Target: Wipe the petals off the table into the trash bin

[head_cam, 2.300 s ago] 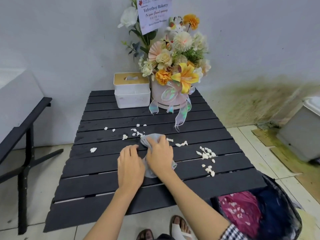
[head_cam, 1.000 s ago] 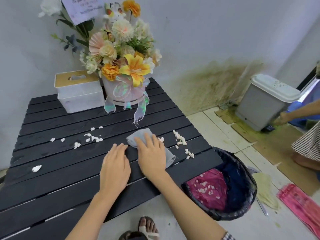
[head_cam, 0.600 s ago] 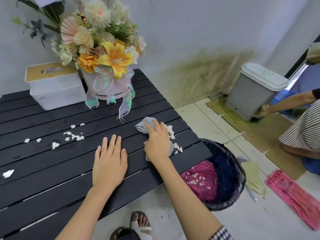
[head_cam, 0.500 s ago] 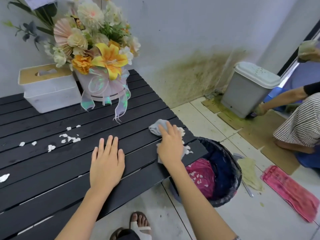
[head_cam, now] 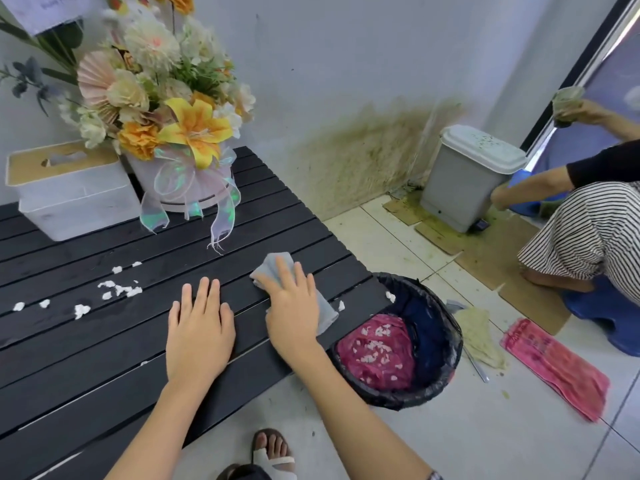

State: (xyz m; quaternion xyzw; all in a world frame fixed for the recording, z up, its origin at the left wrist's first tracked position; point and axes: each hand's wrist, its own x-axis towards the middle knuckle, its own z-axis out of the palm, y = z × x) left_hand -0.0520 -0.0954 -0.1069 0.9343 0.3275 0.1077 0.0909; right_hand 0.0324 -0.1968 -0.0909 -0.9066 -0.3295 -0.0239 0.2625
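From the head view, my right hand [head_cam: 292, 306] lies flat with straight fingers pressing the grey cloth [head_cam: 277, 268] onto the black slatted table [head_cam: 86, 358], near the table's right edge. My left hand [head_cam: 199, 327] rests palm down just beside it, fingers straight and close together, holding nothing.

A scatter of white petals [head_cam: 119, 291] sits on the slats well to the left of both hands, and one petal [head_cam: 341, 305] lies just beside the cloth's right end, close to the table edge. The trash bin [head_cam: 446, 327], lined in black, stands on the floor right against the table's right corner; petals lie on the pink bag [head_cam: 375, 351] inside it.

At the table's far side, a white tissue box [head_cam: 69, 192] and a flower arrangement [head_cam: 166, 109] stand side by side against the wall. The slats between them and my hands are bare but for the petals. Beyond the bin, on the tiled floor, a second person [head_cam: 585, 230] crouches near a grey lidded bin [head_cam: 467, 174].
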